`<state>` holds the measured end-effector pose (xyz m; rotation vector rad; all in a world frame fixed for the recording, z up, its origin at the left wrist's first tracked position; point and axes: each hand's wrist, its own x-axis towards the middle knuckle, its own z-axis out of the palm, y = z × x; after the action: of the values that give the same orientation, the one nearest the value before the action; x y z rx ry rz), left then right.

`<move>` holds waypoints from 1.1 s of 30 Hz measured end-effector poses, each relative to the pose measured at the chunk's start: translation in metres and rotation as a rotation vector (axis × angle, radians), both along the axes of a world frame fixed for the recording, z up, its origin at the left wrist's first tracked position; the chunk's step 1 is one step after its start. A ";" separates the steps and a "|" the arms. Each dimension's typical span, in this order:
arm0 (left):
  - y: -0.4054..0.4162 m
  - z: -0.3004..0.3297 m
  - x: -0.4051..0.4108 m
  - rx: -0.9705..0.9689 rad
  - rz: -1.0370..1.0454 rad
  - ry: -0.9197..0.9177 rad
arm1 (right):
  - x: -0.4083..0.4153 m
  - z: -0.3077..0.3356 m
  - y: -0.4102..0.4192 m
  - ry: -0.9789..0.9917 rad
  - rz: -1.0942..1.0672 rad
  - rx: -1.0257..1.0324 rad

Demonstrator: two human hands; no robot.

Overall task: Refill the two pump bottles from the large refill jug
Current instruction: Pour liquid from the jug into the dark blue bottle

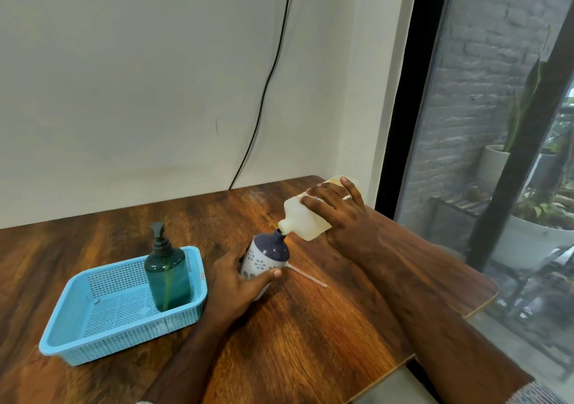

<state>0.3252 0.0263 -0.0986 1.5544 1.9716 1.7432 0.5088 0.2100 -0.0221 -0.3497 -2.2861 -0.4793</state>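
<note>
1. Jug (306,222): tipped over the counter (310,326), long axis near level, spout down-left, base up-right. Spout touches the mouth of the floral bottle (264,259).
2. Floral bottle: pump off, leans w/ neck up-right toward the spout.
3. Grips: right hand (338,214) curls over the jug's body; left hand (239,282) wraps the floral bottle low, thumb in front.
4. Risk: narrow mouth, so a steeper tip or any slip likely sends liquid down the bottle's side onto the counter. Overfill possible; opaque bottle hides the level.
5. Tube (307,276) lies just beside the bottle. Green bottle (167,274) stands pump-on in the basket (93,341), left.
</note>
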 end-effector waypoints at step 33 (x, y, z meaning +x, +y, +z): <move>0.001 0.000 0.001 0.017 -0.003 0.015 | 0.002 0.009 -0.007 -0.060 0.014 -0.014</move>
<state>0.3261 0.0270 -0.0989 1.5797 1.9650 1.7570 0.5113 0.2031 -0.0133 -0.3303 -2.3495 -0.4725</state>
